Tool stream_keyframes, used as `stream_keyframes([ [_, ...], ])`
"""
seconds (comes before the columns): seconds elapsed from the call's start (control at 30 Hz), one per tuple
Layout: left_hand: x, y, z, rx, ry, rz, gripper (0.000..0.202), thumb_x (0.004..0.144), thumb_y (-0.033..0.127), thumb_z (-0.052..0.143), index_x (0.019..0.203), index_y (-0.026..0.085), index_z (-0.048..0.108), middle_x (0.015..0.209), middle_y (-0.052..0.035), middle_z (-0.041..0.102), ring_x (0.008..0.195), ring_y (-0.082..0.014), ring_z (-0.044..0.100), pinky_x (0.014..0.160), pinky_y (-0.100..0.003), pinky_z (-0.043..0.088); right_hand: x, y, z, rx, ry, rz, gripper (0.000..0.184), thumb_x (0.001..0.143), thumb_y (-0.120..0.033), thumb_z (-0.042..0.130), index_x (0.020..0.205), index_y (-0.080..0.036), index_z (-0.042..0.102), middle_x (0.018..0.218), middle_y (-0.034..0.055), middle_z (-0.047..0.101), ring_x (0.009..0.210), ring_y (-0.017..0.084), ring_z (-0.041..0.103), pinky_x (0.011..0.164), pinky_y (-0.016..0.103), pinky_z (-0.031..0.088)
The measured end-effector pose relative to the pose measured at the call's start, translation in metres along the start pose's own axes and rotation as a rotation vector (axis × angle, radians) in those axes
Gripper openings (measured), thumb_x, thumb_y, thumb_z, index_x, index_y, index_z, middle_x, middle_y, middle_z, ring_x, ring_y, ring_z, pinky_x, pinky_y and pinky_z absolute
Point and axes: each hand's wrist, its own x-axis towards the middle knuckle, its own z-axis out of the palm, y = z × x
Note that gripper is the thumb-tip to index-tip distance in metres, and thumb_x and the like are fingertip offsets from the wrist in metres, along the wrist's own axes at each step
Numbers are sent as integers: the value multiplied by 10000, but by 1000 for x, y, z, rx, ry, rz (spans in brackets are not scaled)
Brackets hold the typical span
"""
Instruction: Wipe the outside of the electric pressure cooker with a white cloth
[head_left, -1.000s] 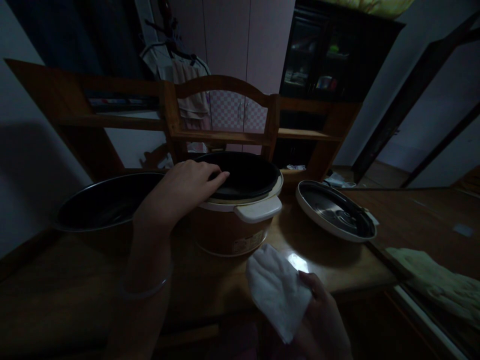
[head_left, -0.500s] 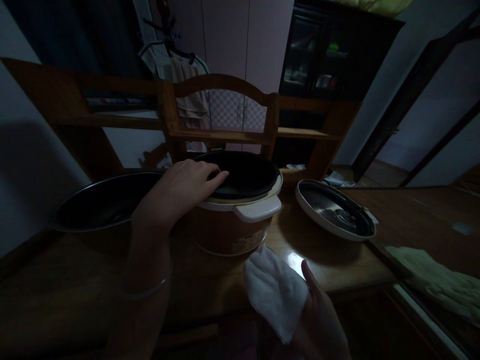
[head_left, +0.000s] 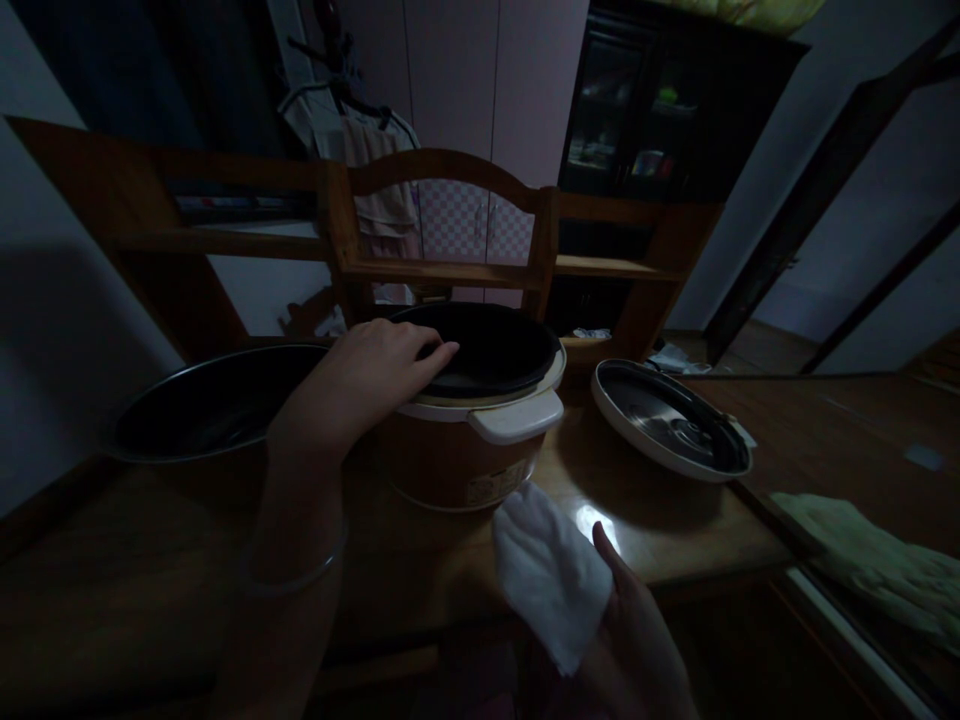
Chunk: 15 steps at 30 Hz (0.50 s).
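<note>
A rice cooker [head_left: 442,455] with a brown body and white rim stands on the wooden desk, its dark inner pot [head_left: 495,345] facing up without a lid. Over the left side of its rim lies my left hand [head_left: 367,375], thumb stretched toward the pot and the other fingers bent down, partly hidden. My right hand [head_left: 637,630] is low at the front, closed on a folded white cloth [head_left: 551,570] with the thumb raised. The cloth is just in front of the cooker's base, below its white handle [head_left: 517,415].
A wide black bowl or pan [head_left: 202,405] sits left of the cooker, partly behind my left forearm. The round lid [head_left: 671,420] lies inner side up to the right. A wooden shelf frame [head_left: 442,268] rises behind. Pale fabric [head_left: 870,550] lies at the far right.
My right hand and the white cloth have shifted very slightly. My left hand stays at the cooker's rim, almost unmoved.
</note>
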Motion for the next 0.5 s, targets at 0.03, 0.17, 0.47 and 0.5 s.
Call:
stream_keyframes([
  [0.03,0,1,0,8,-2,-5,432,1021,455,394,1159,232,737,1048,-67,778,1000,-250,705,924,-363,470,0,-1,1,5,3,2,589,915,-623,577,1229,-149,731,1297,170,716,1347,315,579,1155,521,408],
  [0.17,-1,4,-2,22,-7,-17,425,1021,440,398,1149,227,742,1039,-62,782,1015,-245,702,935,-350,460,-1,-5,-2,55,64,-25,579,927,-606,550,1186,-126,743,1280,175,723,1322,311,603,1150,505,426],
  [0.47,2,3,-1,83,-74,-5,472,1048,421,329,1176,203,728,1126,-70,763,1027,-247,702,871,-342,467,42,-34,-28,-40,357,-521,320,919,-415,632,1110,-186,747,1102,74,794,1173,245,705,1120,450,491],
  [0.5,3,4,-2,73,-73,-23,480,1050,434,328,1173,201,729,1122,-68,764,1021,-243,703,867,-336,466,54,-39,-27,-53,388,-606,331,929,-425,611,1131,-196,738,1110,58,791,1195,233,694,1132,444,482],
])
